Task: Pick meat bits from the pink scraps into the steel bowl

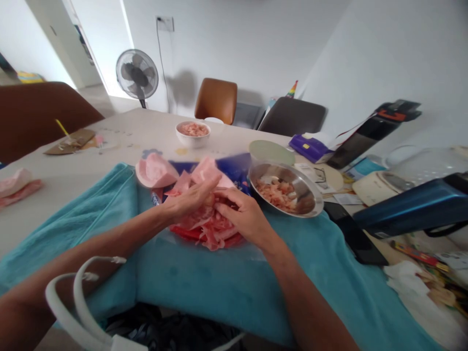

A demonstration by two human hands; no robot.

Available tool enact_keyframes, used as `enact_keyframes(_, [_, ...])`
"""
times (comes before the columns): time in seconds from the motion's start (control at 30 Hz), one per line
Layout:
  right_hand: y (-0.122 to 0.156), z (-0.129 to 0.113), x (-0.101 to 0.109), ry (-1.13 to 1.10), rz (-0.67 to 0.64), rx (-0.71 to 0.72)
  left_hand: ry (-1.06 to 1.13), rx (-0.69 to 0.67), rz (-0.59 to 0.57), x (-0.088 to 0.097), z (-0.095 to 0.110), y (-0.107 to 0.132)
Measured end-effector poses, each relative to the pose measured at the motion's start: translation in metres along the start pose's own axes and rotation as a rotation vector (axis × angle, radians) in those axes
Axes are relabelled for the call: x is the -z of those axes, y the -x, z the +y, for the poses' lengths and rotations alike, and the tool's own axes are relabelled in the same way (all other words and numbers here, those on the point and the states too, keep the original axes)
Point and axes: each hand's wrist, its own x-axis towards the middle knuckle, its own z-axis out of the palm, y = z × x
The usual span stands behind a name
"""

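My left hand (192,197) reaches in with its fingers stretched out together, against a piece of pink pomelo flesh (209,200) that lies between my hands. The curled fingers and thumb of my right hand (239,212) close on the same piece from the other side, partly hiding it. Beneath both hands, a heap of torn pink membranes (214,236) rests on a red and blue plastic wrapper (234,168). Thick pink pomelo rind (157,170) sits left of the heap. To the right, a tilted steel bowl (310,202) holds loose pulp.
A teal towel (175,282) covers the table's near side. Farther back stands a white bowl (193,141) of pulp. On the right are a phone (353,234), a blue bottle (413,207), a black bottle (360,136) and a green disc (272,152). More rind (18,185) lies far left.
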Motion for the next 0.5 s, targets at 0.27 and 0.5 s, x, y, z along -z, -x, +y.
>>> enact_keyframes(0.27, [-0.0021, 0.0076, 0.0042, -0.146, 0.024, -0.151, 0.060, 0.078, -0.090, -0.0054, 0.0072, -0.0012])
enact_keyframes(0.5, [-0.0019, 0.0028, 0.0039, -0.098, 0.199, -0.136, 0.118, 0.061, -0.110, -0.0032, 0.0099, -0.0021])
